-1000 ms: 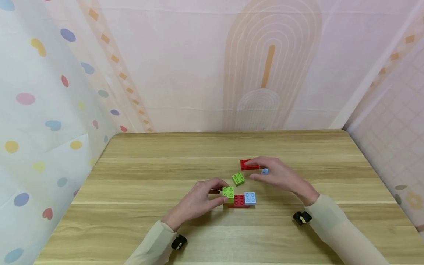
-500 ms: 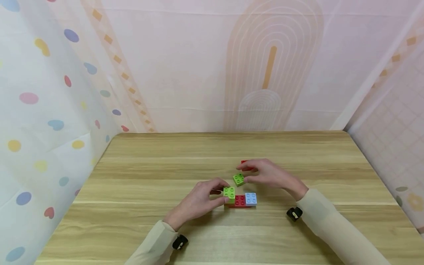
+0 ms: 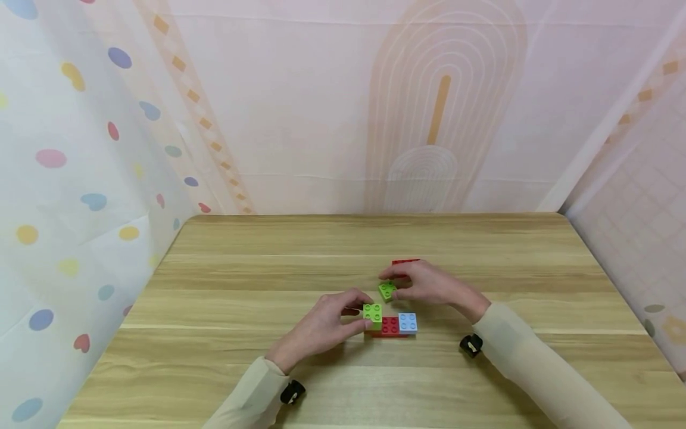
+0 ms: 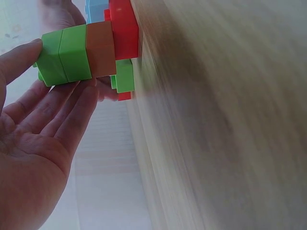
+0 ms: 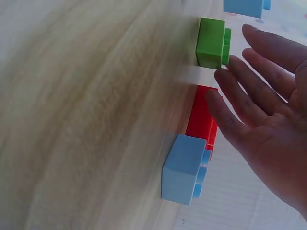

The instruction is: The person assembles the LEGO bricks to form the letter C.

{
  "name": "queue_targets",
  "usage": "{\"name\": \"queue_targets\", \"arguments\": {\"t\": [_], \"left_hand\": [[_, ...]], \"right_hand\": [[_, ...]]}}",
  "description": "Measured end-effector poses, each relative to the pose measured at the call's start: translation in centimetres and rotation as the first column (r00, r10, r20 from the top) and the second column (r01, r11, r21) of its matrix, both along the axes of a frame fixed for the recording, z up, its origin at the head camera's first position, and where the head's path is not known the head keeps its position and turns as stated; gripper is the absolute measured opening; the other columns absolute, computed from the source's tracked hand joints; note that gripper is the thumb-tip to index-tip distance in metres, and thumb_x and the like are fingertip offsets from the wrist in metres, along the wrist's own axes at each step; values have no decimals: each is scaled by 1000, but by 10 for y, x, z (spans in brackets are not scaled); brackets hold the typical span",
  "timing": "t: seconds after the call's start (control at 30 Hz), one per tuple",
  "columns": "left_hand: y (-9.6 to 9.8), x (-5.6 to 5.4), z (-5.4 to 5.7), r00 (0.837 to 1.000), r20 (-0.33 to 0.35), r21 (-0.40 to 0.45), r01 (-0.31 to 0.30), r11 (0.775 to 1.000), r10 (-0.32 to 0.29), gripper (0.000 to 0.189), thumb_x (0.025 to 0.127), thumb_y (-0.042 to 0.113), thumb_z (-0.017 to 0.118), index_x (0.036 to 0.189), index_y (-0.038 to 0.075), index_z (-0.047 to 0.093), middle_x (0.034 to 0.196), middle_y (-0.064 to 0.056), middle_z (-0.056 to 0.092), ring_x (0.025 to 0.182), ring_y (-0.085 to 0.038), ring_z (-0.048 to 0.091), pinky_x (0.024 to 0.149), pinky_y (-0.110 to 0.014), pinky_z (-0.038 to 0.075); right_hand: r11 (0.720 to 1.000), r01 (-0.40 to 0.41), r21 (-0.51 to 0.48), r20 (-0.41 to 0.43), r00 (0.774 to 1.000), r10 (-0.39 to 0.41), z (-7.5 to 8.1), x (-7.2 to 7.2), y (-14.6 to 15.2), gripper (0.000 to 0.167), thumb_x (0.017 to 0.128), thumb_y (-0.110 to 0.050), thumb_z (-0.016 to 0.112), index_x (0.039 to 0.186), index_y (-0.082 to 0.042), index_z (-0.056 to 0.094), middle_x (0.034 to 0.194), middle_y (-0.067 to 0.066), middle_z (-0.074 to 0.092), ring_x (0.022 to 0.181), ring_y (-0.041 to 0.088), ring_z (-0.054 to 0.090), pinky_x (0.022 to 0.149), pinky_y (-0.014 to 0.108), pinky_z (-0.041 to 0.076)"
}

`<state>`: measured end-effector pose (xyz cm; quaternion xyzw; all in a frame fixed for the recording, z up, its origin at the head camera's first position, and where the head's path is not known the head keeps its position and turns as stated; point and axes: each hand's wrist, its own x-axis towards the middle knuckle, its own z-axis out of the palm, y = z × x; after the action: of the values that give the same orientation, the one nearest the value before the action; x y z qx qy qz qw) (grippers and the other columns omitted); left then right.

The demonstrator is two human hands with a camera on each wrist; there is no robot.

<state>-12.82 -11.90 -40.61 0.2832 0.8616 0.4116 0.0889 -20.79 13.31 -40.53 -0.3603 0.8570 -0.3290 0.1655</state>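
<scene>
My left hand [image 3: 324, 328] holds the left end of a toy building brick assembly, thumb and fingers on either side of the upper green brick [image 3: 373, 311]. In the left wrist view, two green bricks [image 4: 64, 56] are stacked on an orange-brown brick [image 4: 100, 50], which joins a red brick [image 4: 124, 31]. A light blue brick [image 3: 408, 322] tops the assembly's right end. My right hand [image 3: 429, 283] hovers over a loose green brick [image 3: 386, 292], fingers extended and spread. From the right wrist, its fingertips are close to that green brick [image 5: 210, 44]; contact is unclear.
Behind the right hand lies a loose red brick [image 3: 404, 262], partly covered. The right wrist view also has a loose light blue brick [image 5: 181, 170] beside it, hidden from the head camera. Everything rests on a wooden table [image 3: 257, 256] before patterned cloth walls.
My right hand has moved left and slightly nearer, from over the red and light blue loose bricks to the loose green brick. The left hand keeps its hold on the assembly.
</scene>
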Motion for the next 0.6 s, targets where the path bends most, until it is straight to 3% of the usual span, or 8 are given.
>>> {"name": "queue_targets", "arguments": {"t": [0.33,0.6], "left_hand": [[1,1,0,1000,15,4,-11,1000,11,32,93,21,72,122,13,62,118,1,67,108,-17,65,95,-31,52],[2,1,0,1000,16,15,-7,1000,7,32,93,21,72,122,13,62,118,1,67,107,-16,65,94,-31,52]], "right_hand": [[998,1,66,-47,999,2,-4,1,-2,41,90,-9,73,129,-5,62,124,4,64,111,20,58,100,45,48],[994,37,103,-77,997,-29,-1,3,-4,35,90,-9,73,124,-6,66,114,0,65,100,16,57,95,39,50]]}}
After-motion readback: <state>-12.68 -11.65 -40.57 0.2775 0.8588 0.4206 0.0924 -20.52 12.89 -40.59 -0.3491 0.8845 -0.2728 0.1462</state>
